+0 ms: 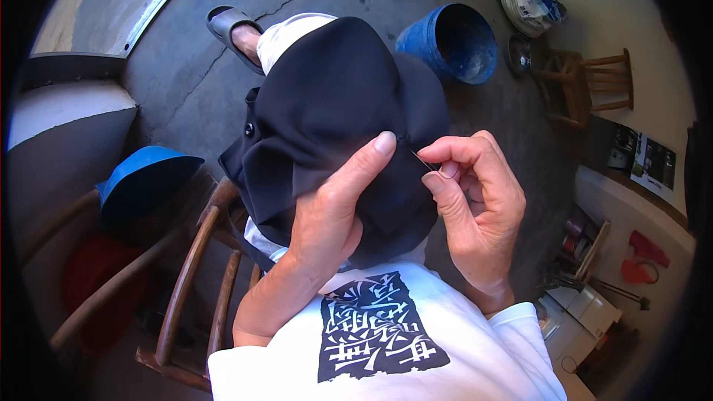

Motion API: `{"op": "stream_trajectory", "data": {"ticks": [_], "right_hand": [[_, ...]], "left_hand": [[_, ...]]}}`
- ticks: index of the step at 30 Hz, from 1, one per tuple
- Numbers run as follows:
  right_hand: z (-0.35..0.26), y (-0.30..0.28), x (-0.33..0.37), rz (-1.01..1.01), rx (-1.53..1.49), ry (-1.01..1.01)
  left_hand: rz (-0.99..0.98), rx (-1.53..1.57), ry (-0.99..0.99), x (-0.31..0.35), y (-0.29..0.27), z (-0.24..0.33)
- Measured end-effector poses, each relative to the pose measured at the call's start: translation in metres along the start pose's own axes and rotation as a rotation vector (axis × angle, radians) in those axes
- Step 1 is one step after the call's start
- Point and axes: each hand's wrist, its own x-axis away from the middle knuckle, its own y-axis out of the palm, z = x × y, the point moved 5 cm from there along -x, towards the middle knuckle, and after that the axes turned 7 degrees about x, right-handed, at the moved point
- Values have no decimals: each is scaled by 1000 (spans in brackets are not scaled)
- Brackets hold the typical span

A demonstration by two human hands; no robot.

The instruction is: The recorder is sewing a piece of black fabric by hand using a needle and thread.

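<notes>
A black garment (327,96) with a dark button (249,130) near its left edge lies draped over my lap. My left hand (330,208) grips the cloth, its thumb pressed on top and its other fingers mostly hidden under the folds. Just right of that thumb, my right hand (479,200) has its fingers curled in toward the thumb around a thin sewing needle (425,160). The needle slants toward a small dark stitched spot on the cloth. Any thread is too fine to make out.
Wooden chair rails (189,282) and a blue hat-like object (148,178) are at my left. Beyond my knees, a blue bucket (468,44) stands on the concrete floor. A small wooden chair (572,85) and a white sack (527,4) are by the right wall.
</notes>
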Motion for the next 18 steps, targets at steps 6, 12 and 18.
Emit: {"op": "stream_trajectory", "data": {"ticks": [6, 12, 18], "right_hand": [[-7, 1, -8, 12, 122, -121], [-7, 7, -9, 20, 203, -155], [-6, 11, -8, 18, 233, -181]], "left_hand": [[4, -35, 68, 0, -2, 1], [-10, -75, 136, 1, 1, 5], [-12, -77, 173, 1, 1, 5]]}}
